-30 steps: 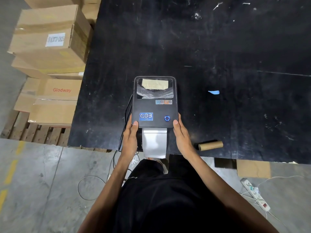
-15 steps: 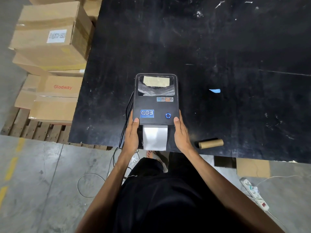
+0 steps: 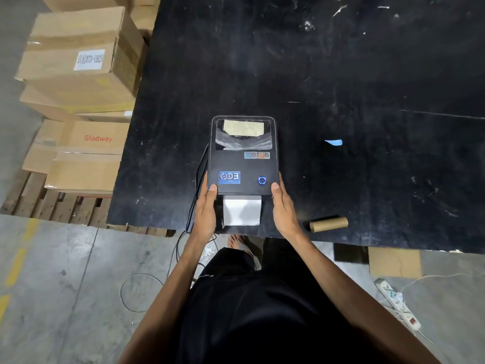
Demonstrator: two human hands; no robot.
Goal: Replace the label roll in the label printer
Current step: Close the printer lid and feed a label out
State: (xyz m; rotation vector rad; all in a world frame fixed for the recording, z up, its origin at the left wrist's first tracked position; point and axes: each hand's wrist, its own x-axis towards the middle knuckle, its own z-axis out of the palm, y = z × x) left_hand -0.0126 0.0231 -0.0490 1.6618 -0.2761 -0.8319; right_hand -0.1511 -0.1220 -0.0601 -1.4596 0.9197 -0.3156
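Note:
A black label printer (image 3: 242,164) sits near the front edge of the black table (image 3: 341,74), its lid down and a blue ring light on. Through its top window a label roll (image 3: 243,127) shows. A strip of white label paper (image 3: 242,210) hangs out of the front slot. My left hand (image 3: 207,214) grips the printer's front left corner and my right hand (image 3: 284,208) grips its front right corner, thumbs on the lid. An empty brown cardboard core (image 3: 328,224) lies on the table right of my right hand.
A small blue scrap (image 3: 333,142) lies on the table to the right. Stacked cardboard boxes (image 3: 78,82) on a wooden pallet (image 3: 52,203) stand left of the table. Black cables (image 3: 195,193) run off the printer's left side. A power strip (image 3: 399,303) lies on the floor.
The white label strip now reaches less far past the table edge than a second ago. Both hands stay on the printer's front corners; the printer sits slightly farther from me.

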